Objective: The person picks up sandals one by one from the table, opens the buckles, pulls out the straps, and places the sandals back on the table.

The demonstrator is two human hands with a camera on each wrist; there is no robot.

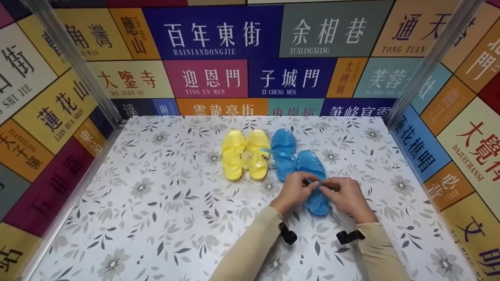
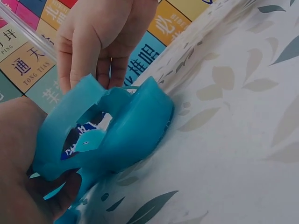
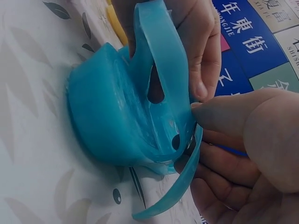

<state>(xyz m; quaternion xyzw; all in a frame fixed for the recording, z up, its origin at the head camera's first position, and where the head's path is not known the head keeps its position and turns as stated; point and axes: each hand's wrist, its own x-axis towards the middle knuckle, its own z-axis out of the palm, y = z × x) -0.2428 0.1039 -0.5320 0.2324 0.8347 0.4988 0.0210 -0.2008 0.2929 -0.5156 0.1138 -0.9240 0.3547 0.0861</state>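
A blue jelly sandal [image 1: 317, 205] lies on the table, heel toward the person, with both hands at its strap. My left hand [image 1: 295, 188] holds the ankle strap from the left side, fingers curled round it. From the right, my right hand [image 1: 347, 193] pinches the strap [image 3: 161, 70] near a small metal buckle, thumb on top. In the right wrist view a loose strap end [image 3: 170, 196] hangs down beneath those fingers. The other blue sandal [image 1: 284, 142] lies just to the left and farther back, its strap end sticking out leftward.
A pair of yellow sandals, the left one [image 1: 233, 156] and the right one [image 1: 258, 171], lies side by side left of the blue pair. All stand on a table with a floral cover [image 1: 156, 218]. Sign-printed walls [image 1: 211, 35] enclose the back and sides.
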